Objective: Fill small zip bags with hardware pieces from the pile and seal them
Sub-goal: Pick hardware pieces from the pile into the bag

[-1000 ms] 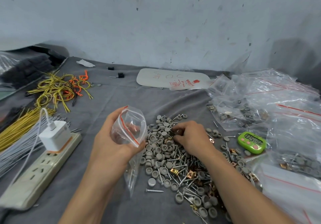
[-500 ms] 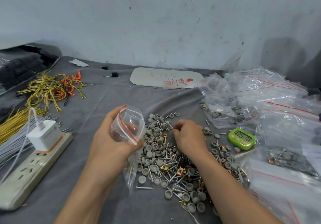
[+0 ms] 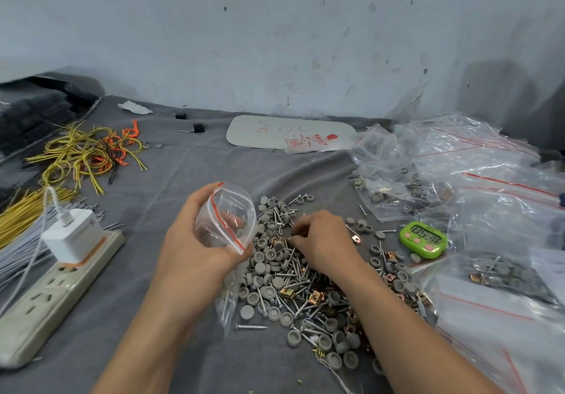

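Note:
My left hand (image 3: 192, 247) grips a small clear zip bag (image 3: 226, 222) with a red seal strip, its mouth held open and facing right; a few screws lie in its lower end. Just right of it spreads the pile of hardware (image 3: 293, 283): grey round caps, silver screws and brass clips on the grey cloth. My right hand (image 3: 324, 241) lies on the pile's upper part with fingers curled, pinching small pieces at the fingertips; what it holds is mostly hidden.
Filled and empty zip bags (image 3: 458, 179) heap at the right, beside a green timer (image 3: 423, 239). A power strip with a white charger (image 3: 61, 268) sits at the left, with yellow and orange wires (image 3: 88, 152) behind. A white card (image 3: 287, 132) lies near the wall.
The bag stays held open in my left hand. My right hand has worked slightly leftward over the pile, fingers closing on pieces.

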`<action>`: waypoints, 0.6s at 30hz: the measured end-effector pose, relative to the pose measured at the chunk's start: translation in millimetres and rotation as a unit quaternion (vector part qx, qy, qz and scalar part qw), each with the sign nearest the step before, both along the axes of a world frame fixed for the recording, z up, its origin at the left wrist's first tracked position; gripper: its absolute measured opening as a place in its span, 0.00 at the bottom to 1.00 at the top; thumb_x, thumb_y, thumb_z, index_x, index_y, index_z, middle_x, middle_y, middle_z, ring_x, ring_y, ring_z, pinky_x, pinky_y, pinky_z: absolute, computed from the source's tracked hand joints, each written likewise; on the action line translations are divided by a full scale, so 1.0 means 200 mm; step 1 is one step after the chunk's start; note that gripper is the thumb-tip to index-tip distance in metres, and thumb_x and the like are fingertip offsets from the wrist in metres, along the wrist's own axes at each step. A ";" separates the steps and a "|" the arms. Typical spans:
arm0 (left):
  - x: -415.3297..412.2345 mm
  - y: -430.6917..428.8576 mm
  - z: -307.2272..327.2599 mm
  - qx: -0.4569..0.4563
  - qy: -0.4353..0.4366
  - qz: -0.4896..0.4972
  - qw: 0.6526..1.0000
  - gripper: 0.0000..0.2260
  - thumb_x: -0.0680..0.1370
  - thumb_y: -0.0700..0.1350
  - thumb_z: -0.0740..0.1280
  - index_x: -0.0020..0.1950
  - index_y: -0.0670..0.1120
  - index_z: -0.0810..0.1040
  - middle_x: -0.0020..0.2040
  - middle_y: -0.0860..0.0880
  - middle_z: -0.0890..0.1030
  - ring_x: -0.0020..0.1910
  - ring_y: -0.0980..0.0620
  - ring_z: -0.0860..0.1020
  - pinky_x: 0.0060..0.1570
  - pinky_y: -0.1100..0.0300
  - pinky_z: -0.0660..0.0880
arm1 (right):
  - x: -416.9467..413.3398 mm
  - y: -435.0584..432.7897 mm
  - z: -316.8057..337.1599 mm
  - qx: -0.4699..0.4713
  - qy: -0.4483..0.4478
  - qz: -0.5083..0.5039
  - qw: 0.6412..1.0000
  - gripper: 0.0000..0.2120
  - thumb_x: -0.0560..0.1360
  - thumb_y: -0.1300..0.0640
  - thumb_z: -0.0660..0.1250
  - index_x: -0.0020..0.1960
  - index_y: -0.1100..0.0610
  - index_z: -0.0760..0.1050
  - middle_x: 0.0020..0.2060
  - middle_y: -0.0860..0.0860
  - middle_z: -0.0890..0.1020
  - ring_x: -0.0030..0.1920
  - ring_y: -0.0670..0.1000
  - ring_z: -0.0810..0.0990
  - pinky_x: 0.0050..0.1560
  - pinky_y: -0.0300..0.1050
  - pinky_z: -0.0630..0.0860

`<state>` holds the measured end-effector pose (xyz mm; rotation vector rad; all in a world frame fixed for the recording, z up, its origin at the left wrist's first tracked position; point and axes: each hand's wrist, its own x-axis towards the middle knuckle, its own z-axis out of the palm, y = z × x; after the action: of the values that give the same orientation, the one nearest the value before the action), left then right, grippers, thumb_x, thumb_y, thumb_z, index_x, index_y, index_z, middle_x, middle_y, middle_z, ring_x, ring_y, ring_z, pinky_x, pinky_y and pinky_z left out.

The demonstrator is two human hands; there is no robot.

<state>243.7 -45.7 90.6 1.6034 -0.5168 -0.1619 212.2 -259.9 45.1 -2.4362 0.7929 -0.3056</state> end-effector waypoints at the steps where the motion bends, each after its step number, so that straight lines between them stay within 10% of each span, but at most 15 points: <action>1: -0.01 0.00 0.00 0.002 -0.003 0.002 1.000 0.36 0.61 0.37 0.83 0.63 0.63 0.77 0.49 0.59 0.85 0.48 0.62 0.83 0.48 0.63 0.77 | -0.01 -0.01 -0.01 0.021 -0.007 -0.006 1.000 0.07 0.74 0.54 0.77 0.38 0.47 0.82 0.31 0.43 0.82 0.32 0.45 0.83 0.44 0.50 0.85; 6: -0.04 -0.02 0.01 0.018 -0.023 0.031 0.999 0.34 0.58 0.49 0.78 0.63 0.66 0.76 0.51 0.62 0.84 0.49 0.63 0.82 0.57 0.51 0.80 | -0.10 0.00 0.02 0.085 -0.066 -0.002 0.994 0.10 0.76 0.60 0.75 0.38 0.49 0.81 0.28 0.44 0.84 0.26 0.45 0.83 0.33 0.45 0.84; 12: -0.09 -0.08 -0.01 0.138 -0.121 0.031 0.983 0.39 0.61 0.48 0.76 0.66 0.74 0.66 0.48 0.70 0.80 0.46 0.71 0.78 0.36 0.72 0.72 | -0.28 0.10 0.24 0.107 -0.306 0.056 0.944 0.10 0.71 0.61 0.78 0.40 0.46 0.84 0.36 0.41 0.85 0.37 0.42 0.84 0.38 0.33 0.79; 18: -0.14 -0.16 -0.02 0.181 -0.142 -0.039 0.973 0.44 0.62 0.47 0.74 0.71 0.73 0.60 0.43 0.74 0.78 0.38 0.70 0.78 0.34 0.76 0.69 | -0.40 0.19 0.33 0.121 -0.329 0.110 0.930 0.14 0.67 0.68 0.78 0.40 0.49 0.87 0.35 0.40 0.86 0.38 0.42 0.85 0.41 0.31 0.78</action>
<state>215.2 -77.1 86.4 1.9777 -0.8060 -0.0882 131.8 -222.8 111.1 -1.9663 0.2370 -0.8263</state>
